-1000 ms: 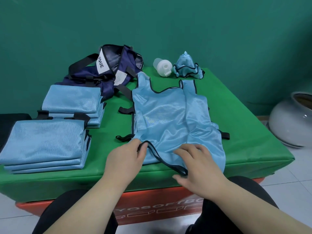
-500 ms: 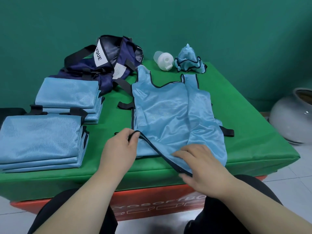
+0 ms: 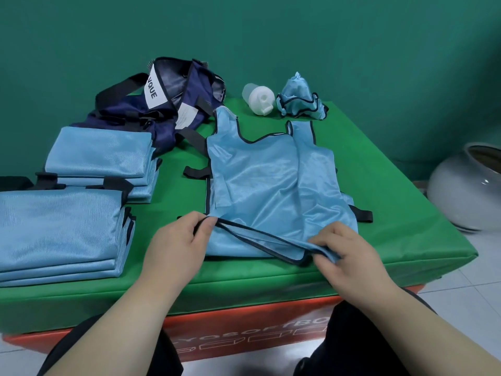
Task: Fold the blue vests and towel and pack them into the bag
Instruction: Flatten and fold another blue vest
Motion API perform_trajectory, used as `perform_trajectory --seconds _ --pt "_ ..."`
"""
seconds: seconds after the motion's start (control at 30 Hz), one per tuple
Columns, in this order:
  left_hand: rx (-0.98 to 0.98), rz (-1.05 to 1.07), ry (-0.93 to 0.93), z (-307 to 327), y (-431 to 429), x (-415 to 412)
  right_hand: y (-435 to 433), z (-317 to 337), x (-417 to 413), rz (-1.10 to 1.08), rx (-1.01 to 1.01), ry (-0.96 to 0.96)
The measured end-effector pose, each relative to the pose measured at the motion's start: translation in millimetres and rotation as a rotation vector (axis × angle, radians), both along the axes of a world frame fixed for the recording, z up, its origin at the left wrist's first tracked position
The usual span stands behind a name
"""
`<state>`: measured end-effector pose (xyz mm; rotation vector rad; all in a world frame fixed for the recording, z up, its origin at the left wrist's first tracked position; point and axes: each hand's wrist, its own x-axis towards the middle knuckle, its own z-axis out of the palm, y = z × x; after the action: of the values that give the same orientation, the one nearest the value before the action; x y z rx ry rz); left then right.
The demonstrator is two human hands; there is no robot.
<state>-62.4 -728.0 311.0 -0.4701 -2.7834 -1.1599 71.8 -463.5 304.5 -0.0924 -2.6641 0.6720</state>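
A: On the green padded table (image 3: 393, 169), item one?
B: Light-blue mesh vest with dark trim (image 3: 271, 191) lay flat; left hand (image 3: 173, 245) pinched its near-left hem corner, right hand (image 3: 349, 256) pinched the near-right hem.
A: The bag?
B: Navy fabric duffel bag (image 3: 168, 109) sat open at far left, behind two stacks of folded blue vests (image 3: 97, 150).

Black trousers (image 3: 347, 348) over both knees — forearms (image 3: 135, 308) bare to frame edge.
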Motion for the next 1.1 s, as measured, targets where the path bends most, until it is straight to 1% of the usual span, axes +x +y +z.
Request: perform_trajectory --seconds 0.1,0.2,0.27,0.37,0.43,0.53,0.67,0.77,0.9,1.0,1.1 --pt "0.006 -0.028 0.062 -2.9 -3.5 -3.5 0.8 6.8 1.5 -0.093 -0.086 0.000" --pt "0.033 -0.105 0.123 -7.2 -4.2 -10.3 4.2 9.2 0.5 -0.205 -0.265 0.038" --pt "0.033 -0.137 0.105 -7.7 -4.3 -10.7 7.2 10.3 0.0 -0.237 -0.331 0.054" --pt "0.047 -0.108 0.059 0.9 -5.5 -4.7 11.1 15.2 2.9 -0.232 -0.349 0.048" --pt "0.033 -0.135 0.050 7.5 -7.1 0.7 14.3 20.1 5.0 -0.190 -0.313 0.041" --pt "-0.057 -0.207 0.051 19.4 -12.3 3.6 23.6 30.6 5.7 -0.096 -0.244 0.042" --pt "-0.160 -0.274 0.028 47.7 -22.4 6.8 34.3 60.3 11.0 0.009 -0.210 -0.074" --pt "-0.185 -0.313 0.069 71.5 -30.9 7.8 37.0 93.8 16.4 0.012 -0.165 -0.169" --pt "-0.194 -0.303 0.158 110.5 -38.8 12.8 38.7 138.3 25.0 0.047 -0.056 -0.219" --pt "-0.220 -0.323 0.212 142.8 -42.5 23.5 36.6 167.2 35.0 0.099 0.070 -0.218" --pt "-0.280 -0.328 0.229 172.8 -49.1 36.5 36.0 189.9 46.1 0.131 0.118 -0.145"
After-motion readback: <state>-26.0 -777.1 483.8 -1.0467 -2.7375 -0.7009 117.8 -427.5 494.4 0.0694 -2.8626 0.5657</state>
